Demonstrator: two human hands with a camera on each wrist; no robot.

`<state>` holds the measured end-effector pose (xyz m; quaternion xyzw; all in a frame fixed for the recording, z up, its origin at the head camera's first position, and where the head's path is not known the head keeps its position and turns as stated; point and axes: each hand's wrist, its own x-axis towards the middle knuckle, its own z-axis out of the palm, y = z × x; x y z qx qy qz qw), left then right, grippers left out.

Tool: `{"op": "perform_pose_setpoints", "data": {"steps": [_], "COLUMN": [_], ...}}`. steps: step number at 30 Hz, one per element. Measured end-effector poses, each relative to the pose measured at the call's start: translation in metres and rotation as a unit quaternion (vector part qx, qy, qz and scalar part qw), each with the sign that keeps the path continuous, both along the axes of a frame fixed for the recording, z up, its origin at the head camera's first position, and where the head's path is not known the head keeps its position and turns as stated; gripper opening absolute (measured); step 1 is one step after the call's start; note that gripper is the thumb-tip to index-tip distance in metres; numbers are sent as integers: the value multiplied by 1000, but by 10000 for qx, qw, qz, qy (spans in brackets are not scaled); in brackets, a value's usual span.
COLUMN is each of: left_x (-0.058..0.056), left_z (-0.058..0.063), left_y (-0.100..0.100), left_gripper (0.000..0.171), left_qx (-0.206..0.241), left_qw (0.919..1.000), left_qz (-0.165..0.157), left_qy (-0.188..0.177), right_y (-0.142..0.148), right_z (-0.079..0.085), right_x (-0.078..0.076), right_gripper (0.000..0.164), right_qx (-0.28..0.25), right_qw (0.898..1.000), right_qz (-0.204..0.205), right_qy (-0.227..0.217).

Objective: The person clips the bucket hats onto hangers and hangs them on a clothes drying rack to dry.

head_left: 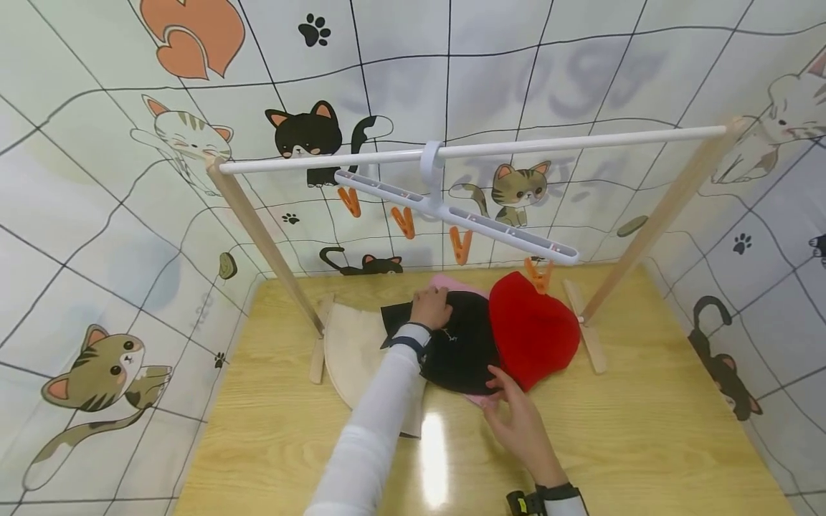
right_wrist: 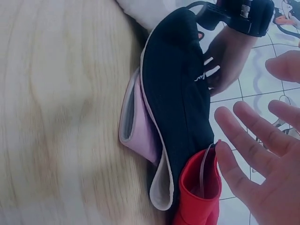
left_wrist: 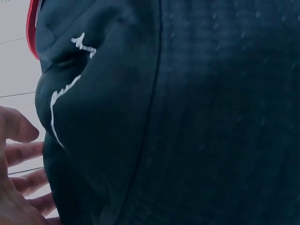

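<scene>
A black bucket hat [head_left: 461,351] with white stitched lettering and a row-stitched brim lies in the middle of a pile of hats. My left hand [head_left: 431,308] reaches over its far left part, the fingertips right at the fabric. In the left wrist view the thumb [left_wrist: 23,126] stands apart from the spread fingers beside the crown. My right hand [head_left: 519,423] is at the hat's near right edge, fingers spread and holding nothing. A red hat [head_left: 532,333] lies against the black one's right side. Folded under the black hat is a pink hat [right_wrist: 145,126], mostly hidden.
A beige hat [head_left: 351,351] lies left of the pile, partly under my left sleeve. Above hangs a white hanger [head_left: 445,211] with several orange clips [head_left: 461,246], hooked on a white rail [head_left: 548,147]. Wooden posts [head_left: 267,247] hold the rail on both sides of the wooden table [head_left: 645,430].
</scene>
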<state>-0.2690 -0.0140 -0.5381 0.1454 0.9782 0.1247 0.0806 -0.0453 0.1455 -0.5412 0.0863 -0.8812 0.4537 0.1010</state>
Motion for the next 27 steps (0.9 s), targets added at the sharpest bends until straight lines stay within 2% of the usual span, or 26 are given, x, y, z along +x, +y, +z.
{"op": "perform_pose_setpoints", "data": {"steps": [4,10,13,18,23,27], "left_x": [-5,-10,-11,-10,-8,-9], "left_z": [3,11,16,24,34,36], "left_y": [-3,-2,-3,-9,-11,-13], "left_gripper": [31,32,23,11,18,25], "left_qx": [87,174,300,388,673,806], "left_qw": [9999,9997,9989,9975,9956,9943], "left_qz": [87,-184,-310,-535,-535,-517], "left_qy": [-4,28,-183,-257,-369,-465], "right_y": [-3,-7,-9,-11,-11,-12], "right_z": [-4,-7,-8,-9,-8,-8], "right_x": [0,-1,0,0,1,1], "right_gripper": [65,66,65,63,63,61], "right_qx": [-41,-82,-120,-80,97,108], "right_qw": [9998,9985,9979,9984,9988,9984], "right_qz": [84,241,325,314,283,379], "right_qy": [187,487,541,456,398,395]}}
